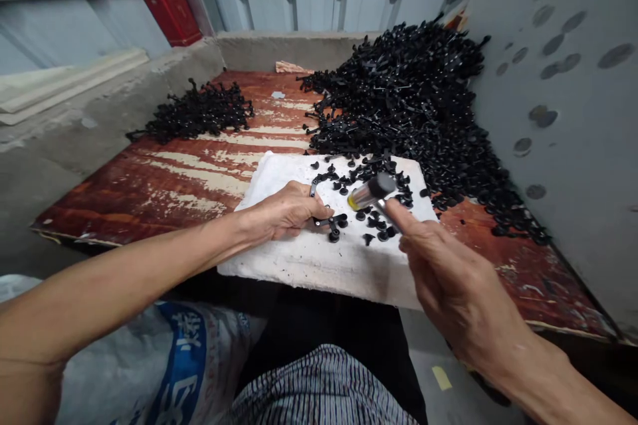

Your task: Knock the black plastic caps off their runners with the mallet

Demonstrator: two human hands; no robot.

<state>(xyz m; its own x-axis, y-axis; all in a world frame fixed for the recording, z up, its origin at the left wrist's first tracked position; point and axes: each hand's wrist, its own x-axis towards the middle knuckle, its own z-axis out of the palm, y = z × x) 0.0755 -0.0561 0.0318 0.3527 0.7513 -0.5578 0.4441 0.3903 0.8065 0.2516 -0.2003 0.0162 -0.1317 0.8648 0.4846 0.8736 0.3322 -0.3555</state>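
My left hand (286,212) is closed on a black plastic part (326,220) with thin arms and round ends, low over the white cloth-covered board (279,259). The fingers hide some of that part. In my right hand (443,265) is a small hammer (371,191), gripped by its handle, with a black face at one end and a yellowish one at the other. Its head hangs over the board, right of the left hand, slightly blurred. Several loose black round-headed pieces (383,235) lie on the board around and beneath it.
A large heap of black parts (413,86) fills the back right of the worn red-brown tabletop (189,172), against a grey panel (558,113). A smaller pile (197,111) sits back left. A red box (173,17) stands by the wall. Below left is a white-and-blue sack (129,358).
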